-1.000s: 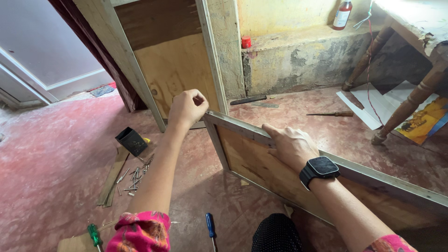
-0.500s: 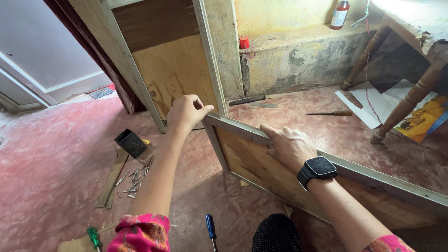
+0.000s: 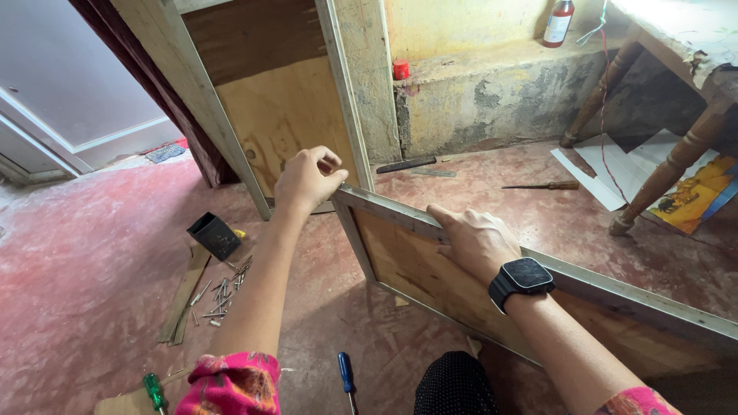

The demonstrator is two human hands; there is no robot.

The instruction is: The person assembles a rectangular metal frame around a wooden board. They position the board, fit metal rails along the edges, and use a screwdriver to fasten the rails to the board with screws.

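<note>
Plywood panel in a pale wooden frame stands on its long edge on the red floor, tilted and running from the middle of the head view off toward the lower right. Its face is brown plywood; the top rail is lighter, painted or bare wood, with a mitred corner at the left end. A similar framed panel leans upright against the wall behind it.

The left hand is curled at the corner of the frame, fingers closed as if pinching something small against the rail; whether it holds anything cannot be told. The right hand, with a black smartwatch on the wrist, lies flat and open over the top rail, pressing down, gripping nothing else.

Judging from this, the panel could tip or slide if the right hand eases off, since it rests only on its edge. Loose nails lie scattered near a small black box, and two screwdrivers, one green-handled and one blue-handled, lie by the knees; kneeling on them could hurt.
</note>
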